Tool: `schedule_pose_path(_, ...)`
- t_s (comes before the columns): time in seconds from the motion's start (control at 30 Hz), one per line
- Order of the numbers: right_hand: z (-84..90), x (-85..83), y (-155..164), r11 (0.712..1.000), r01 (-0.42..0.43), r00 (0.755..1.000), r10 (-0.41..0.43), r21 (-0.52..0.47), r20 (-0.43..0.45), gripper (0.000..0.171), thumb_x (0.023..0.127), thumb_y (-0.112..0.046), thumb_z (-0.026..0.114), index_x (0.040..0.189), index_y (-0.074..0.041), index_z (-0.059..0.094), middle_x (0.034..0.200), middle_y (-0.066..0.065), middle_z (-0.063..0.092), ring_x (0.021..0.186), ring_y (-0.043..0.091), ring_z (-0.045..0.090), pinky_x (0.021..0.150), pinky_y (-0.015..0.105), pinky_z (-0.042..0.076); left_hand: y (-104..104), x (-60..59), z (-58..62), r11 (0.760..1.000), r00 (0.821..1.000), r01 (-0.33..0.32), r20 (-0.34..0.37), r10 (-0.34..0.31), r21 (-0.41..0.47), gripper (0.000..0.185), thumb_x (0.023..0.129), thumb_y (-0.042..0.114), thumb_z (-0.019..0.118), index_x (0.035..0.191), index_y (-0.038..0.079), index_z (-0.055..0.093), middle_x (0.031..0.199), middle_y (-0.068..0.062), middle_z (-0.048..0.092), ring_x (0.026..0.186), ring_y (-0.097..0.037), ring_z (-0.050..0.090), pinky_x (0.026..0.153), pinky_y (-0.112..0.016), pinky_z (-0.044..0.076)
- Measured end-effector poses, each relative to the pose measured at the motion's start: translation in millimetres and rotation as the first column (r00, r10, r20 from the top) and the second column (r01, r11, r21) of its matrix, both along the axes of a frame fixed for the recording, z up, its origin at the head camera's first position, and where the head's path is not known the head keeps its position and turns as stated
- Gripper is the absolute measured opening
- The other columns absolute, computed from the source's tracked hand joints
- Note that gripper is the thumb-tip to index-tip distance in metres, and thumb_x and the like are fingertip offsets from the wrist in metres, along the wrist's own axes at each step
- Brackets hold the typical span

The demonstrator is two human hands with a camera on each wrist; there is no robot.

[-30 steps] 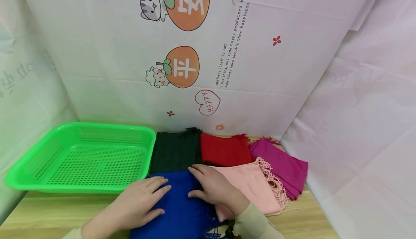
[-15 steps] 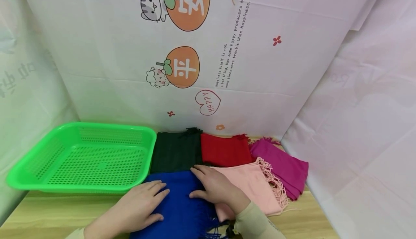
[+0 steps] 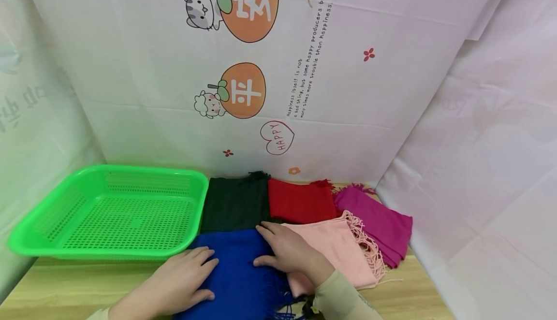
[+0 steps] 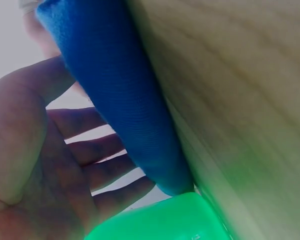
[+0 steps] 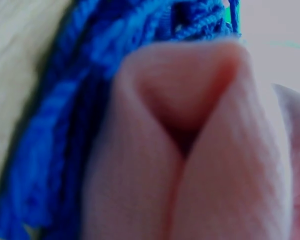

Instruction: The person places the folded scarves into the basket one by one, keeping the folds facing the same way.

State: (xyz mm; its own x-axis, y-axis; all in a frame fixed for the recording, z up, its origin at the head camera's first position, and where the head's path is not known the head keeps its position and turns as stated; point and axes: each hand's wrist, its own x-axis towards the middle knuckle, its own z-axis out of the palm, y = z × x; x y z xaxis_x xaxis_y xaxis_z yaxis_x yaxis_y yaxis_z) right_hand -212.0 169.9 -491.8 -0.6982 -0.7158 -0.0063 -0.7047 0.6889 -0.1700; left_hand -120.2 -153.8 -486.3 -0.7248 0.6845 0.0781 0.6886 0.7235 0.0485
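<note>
Both hands lie flat, fingers straight, on the blue scarf (image 3: 237, 271) at the bench (image 3: 56, 286) front; the left hand (image 3: 183, 279) has slid back toward its edge, the right hand (image 3: 287, 252) unmoved, beside the green basket (image 3: 109, 252).

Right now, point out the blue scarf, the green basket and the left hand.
blue scarf (image 3: 237, 267), head view, flat middle of the cloth
green basket (image 3: 109, 253), head view, near rim
left hand (image 3: 180, 279), head view, back of the hand
</note>
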Motion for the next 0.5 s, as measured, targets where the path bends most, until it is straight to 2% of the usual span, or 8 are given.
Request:
schedule_pose_path(0.27, -0.4, -0.3, 1.6, 1.000, 0.009, 1.000, -0.009, 0.021, -0.013, 0.092, 0.104, -0.069, 0.066, 0.168, -0.005, 0.047, 0.166, 0.014, 0.053, 0.150, 0.033, 0.055, 0.125, 0.049, 0.045, -5.1, 1.2, -1.5, 0.999, 0.998, -0.031, 0.052, 0.030, 0.011, 0.073, 0.099, 0.064, 0.077, 0.142, 0.005, 0.074, 0.147, -0.018, 0.068, 0.137, -0.038, 0.065, 0.105, -0.055, 0.059)
schedule_pose_path(0.5, -0.4, -0.1, 2.2, 1.000, -0.007, 0.999, 0.007, 0.008, -0.034, 0.092, 0.102, -0.066, 0.072, 0.164, -0.002, 0.052, 0.159, 0.015, 0.059, 0.145, 0.032, 0.059, 0.122, 0.048, 0.048, -9.2, 4.6, -1.9, 0.995, 0.991, -0.084, 0.107, 0.079, 0.046, 0.076, 0.099, 0.062, 0.079, 0.142, 0.001, 0.072, 0.153, -0.023, 0.062, 0.143, -0.043, 0.060, 0.105, -0.059, 0.058)
